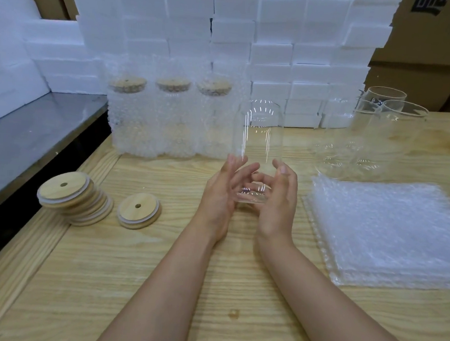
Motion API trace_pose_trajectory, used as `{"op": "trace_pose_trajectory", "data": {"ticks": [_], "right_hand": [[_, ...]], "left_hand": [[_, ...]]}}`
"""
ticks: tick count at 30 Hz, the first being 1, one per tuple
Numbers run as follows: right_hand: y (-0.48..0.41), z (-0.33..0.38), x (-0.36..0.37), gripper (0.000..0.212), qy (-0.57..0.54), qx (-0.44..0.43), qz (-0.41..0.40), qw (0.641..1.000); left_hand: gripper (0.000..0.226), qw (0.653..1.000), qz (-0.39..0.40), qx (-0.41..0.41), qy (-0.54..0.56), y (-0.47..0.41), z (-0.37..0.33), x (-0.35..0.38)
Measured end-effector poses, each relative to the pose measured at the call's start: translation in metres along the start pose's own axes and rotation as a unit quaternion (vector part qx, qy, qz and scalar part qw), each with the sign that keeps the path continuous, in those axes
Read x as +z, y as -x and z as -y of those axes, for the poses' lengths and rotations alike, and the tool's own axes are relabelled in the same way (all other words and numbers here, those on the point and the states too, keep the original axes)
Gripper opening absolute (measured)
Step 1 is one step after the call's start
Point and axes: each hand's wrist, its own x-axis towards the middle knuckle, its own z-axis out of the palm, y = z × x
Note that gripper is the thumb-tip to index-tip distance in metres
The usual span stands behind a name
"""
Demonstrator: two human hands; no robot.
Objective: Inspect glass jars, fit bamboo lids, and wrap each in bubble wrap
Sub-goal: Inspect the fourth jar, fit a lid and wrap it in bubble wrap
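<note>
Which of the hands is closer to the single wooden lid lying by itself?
Left. The left hand holds the glass jar just right of the single lid; the right hand holds the jar's other side, farther off.

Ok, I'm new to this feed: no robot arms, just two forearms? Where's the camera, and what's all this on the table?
There is no machine here: a person works with bare hands, and the one camera sits on their head, looking forward and down. The left hand and right hand hold a clear glass jar by its lower end, over the wooden table. To their left lie a stack of bamboo lids and a single lid. On the right is a pile of bubble wrap sheets, with unwrapped jars behind it. At the back stand three wrapped jars with lids on, before white foam blocks.
</note>
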Motion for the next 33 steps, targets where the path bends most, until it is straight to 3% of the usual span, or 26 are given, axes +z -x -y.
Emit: {"op": "trace_pose_trajectory", "data": {"ticks": [10,14,17,20,25,28,33], "right_hand": [[0.003,0.0037,0.0019,0.037,0.088,-0.038,-0.009,0.995],[0.0082,0.0022,0.0044,0.061,0.132,-0.089,0.021,0.987],[0.007,0.0022,0.0033,0.071,0.125,-0.097,0.012,0.987],[0.0043,0.0013,0.0027,0.051,0.094,-0.081,0.011,0.992],[0.0033,-0.0009,0.0016,0.039,0.064,-0.094,0.007,0.994],[0.0035,-0.001,0.0018,0.039,0.028,-0.044,0.006,0.999],[0.0021,0.0026,0.0017,0.009,-0.037,0.0,0.02,0.999]], "left_hand": [[0.065,0.996,-0.075,0.028,0.043,0.0012,-0.0008,0.0017],[0.034,0.996,-0.059,0.057,0.03,0.001,0.0039,0.0002],[0.065,0.996,-0.07,0.058,0.021,0.0018,0.0033,-0.0002],[0.09,0.995,-0.071,0.058,0.037,0.0017,-0.0003,0.0018],[0.079,0.994,-0.051,0.013,0.095,-0.001,-0.0041,0.0012],[0.075,0.995,-0.027,-0.015,0.091,0.0007,-0.0042,0.001],[0.07,0.999,-0.002,-0.012,0.04,0.0013,-0.0027,0.0013]]}}
